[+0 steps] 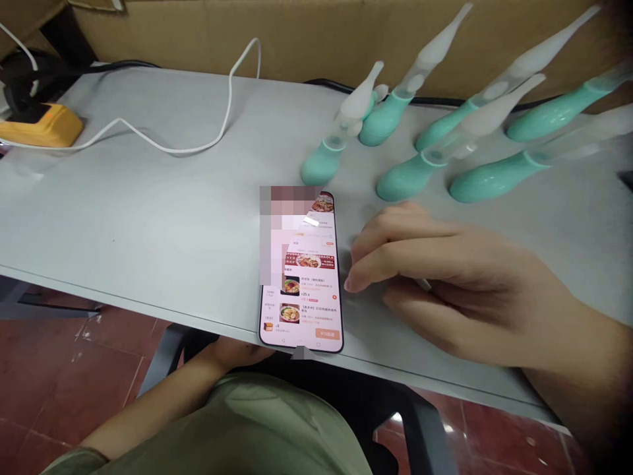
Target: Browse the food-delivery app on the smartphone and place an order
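A smartphone (311, 297) lies face up near the table's front edge, its lit screen showing a food-ordering page with dish pictures and prices; a blurred patch covers its upper left. Just right of the phone is my right hand (445, 277), its fingers curled and the index fingertip close to the screen's right edge. A small pale spot shows between its fingers, too small to name. My left hand (247, 353) rests low by the table's front edge, its fingers hidden. Beyond my right hand stand several teal squeeze-bulb nasal aspirators (410, 175) with clear necks and white nozzles.
A white cable (198, 148) winds over the grey table (148, 211) from a yellow power strip (59, 125) with a black plug at the left. Brown cardboard (188, 39) lines the back, with black cable along it. Below are a dark chair (420, 415) and red floor tiles (74, 369).
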### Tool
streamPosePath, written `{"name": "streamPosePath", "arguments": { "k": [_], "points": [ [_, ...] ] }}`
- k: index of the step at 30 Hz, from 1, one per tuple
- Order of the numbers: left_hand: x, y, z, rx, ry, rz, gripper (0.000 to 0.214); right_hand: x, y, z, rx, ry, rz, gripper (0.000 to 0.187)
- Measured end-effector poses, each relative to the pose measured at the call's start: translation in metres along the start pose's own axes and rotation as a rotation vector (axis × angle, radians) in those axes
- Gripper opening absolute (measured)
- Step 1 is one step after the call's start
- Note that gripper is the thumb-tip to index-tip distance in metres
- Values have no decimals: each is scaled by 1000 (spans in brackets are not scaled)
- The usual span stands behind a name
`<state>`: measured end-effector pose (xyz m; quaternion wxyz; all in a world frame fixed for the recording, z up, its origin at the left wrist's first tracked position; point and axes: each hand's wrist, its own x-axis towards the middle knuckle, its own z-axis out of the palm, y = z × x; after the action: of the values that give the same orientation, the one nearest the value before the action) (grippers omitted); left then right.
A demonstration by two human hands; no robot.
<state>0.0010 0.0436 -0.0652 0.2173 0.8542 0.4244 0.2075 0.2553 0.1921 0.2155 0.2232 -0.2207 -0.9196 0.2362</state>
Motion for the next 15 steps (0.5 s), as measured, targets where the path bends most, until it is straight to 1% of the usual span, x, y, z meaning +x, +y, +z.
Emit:
{"name": "streamPosePath", "arguments": {
  "k": [5,10,12,15],
  "points": [
    [-1,-1,-3,-54,-59,-13,54,-1,3,1,36,-14,-59,41],
    [-1,-2,-6,15,-38,26,48,0,5,1,7,-52,-82,43],
    [-1,-2,-5,-5,-28,18,50,1,3,0,24,-52,-76,43],
    [-2,-2,-2,-69,-14,-4,54,2,1,-1,92,-10,-21,41]
  ]
}}
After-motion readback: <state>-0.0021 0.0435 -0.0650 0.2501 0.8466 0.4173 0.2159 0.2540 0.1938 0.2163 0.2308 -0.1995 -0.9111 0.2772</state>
